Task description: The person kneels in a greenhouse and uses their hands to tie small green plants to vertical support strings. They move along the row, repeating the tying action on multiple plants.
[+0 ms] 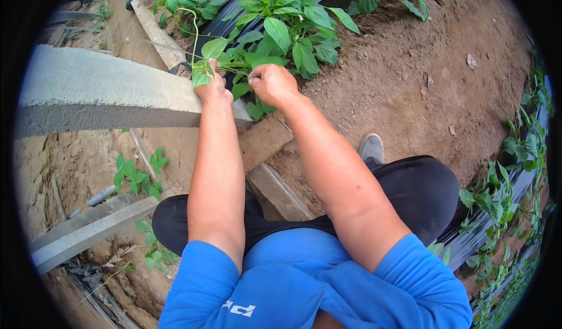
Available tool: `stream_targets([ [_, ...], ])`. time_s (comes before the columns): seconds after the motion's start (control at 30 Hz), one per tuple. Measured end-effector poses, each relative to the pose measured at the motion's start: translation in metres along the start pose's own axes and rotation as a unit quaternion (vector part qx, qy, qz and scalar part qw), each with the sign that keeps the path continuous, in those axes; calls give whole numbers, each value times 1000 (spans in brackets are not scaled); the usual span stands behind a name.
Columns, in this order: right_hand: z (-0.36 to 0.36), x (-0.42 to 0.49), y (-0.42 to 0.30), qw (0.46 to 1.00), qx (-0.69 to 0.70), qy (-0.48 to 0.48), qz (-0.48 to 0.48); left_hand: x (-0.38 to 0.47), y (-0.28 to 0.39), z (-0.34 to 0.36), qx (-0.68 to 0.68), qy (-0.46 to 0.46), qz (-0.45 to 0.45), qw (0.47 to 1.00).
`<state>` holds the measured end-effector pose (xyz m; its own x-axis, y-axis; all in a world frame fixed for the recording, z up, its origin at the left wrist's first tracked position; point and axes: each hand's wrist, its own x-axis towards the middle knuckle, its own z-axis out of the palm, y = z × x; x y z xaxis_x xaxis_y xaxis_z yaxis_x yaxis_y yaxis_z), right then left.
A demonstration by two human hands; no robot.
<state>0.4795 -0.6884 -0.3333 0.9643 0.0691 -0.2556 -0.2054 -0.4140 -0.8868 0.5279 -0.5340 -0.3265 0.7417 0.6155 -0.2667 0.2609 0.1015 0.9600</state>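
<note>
A climbing vine (195, 30) with a thin pale stem and a few broad leaves curls up in front of me. My left hand (214, 86) has its stem between the fingers, close to the end of a concrete post. A thin strand runs across to my right hand (273, 85), whose thumb and fingers are bent together on it; the exact pinch point is partly hidden. Just beyond both hands stands a leafy pepper plant (285, 30), its lower leaves touching the vine. Foliage hides where the vine is rooted.
A thick concrete post (109, 91) juts in from the left. Another concrete bar (94, 234) lies lower left, near small vines (136, 175). Black plastic mulch (224, 15) covers the bed. Bare soil (421, 87) stretches right, towards another planted row (496, 201). A concrete block (279, 192) lies between my legs.
</note>
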Motion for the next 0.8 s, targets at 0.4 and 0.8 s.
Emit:
stream_targets([
  [0.4, 17, 82, 4, 993, 96, 63, -34, 20, -20, -7, -105, -1, 55, 993],
  [0.8, 27, 100, -19, 995, 41, -71, -58, 19, -22, 7, -50, -5, 84, 995],
])
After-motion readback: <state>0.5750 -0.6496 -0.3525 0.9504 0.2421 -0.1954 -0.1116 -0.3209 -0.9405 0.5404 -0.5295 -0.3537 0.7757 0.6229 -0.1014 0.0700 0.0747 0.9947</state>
